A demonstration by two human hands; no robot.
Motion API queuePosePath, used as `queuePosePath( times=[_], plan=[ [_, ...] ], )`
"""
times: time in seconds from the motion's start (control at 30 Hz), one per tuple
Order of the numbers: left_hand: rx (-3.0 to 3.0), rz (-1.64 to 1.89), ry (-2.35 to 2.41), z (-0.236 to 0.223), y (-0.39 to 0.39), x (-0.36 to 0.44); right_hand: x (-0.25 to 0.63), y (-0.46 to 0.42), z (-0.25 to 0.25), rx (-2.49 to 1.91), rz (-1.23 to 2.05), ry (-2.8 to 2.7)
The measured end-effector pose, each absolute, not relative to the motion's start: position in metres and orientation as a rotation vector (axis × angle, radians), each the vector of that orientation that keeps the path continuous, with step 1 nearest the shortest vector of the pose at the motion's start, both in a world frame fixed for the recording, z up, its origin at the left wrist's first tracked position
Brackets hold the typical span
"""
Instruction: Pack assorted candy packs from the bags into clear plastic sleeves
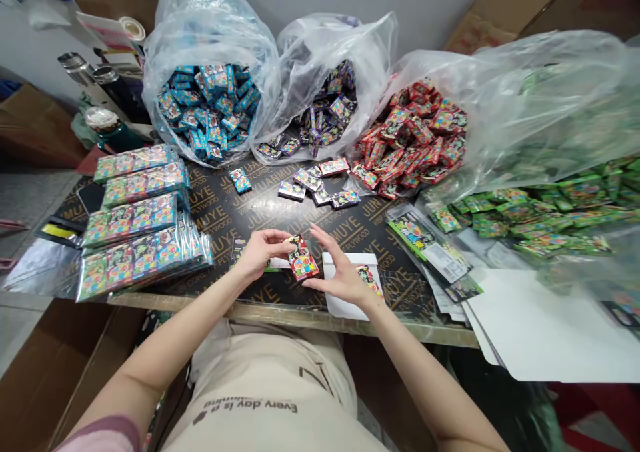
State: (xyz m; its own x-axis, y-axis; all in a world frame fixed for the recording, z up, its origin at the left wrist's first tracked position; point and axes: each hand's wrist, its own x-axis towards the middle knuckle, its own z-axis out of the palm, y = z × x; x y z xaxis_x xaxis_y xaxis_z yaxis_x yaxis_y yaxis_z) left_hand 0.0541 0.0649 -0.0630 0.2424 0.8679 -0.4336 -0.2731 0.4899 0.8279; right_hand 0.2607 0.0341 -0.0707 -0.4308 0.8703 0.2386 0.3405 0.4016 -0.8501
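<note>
A small red printed box is pinched at its upper left by the thumb and fingers of my left hand. To its right, my right hand has its thumb and fingers spread apart; the thumb tip is close to the box's lower corner, and I cannot tell if it touches. Beneath my right hand lies a white card or envelope, with another red printed pack partly showing on it. Loose purple boxes, a red box and a blue box lie farther back on the dark board.
Along the back stand plastic bags of blue boxes, purple boxes, red boxes and green packs. Wrapped multi-packs are stacked at left, near bottles. White sheets overhang the right front edge.
</note>
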Motion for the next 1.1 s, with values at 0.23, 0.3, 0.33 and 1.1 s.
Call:
queuePosePath(
  times=[0.23,0.3,0.33,1.1],
  plan=[
    [0.726,0.892,1.109,-0.065,0.05,0.065,0.251,0.034,-0.068,-1.082,0.665,-2.134],
    [0.751,0.864,1.072,-0.063,0.043,0.071,0.248,0.034,-0.065,-1.077,0.593,-2.215],
    [0.751,0.835,1.032,-0.062,0.04,0.073,0.247,0.034,-0.064,-1.04,0.61,-2.25],
    [2.336,0.284,1.211,-0.11,0.065,0.027,0.294,0.048,-0.115,-1.419,0.187,-2.129]
  ],
)
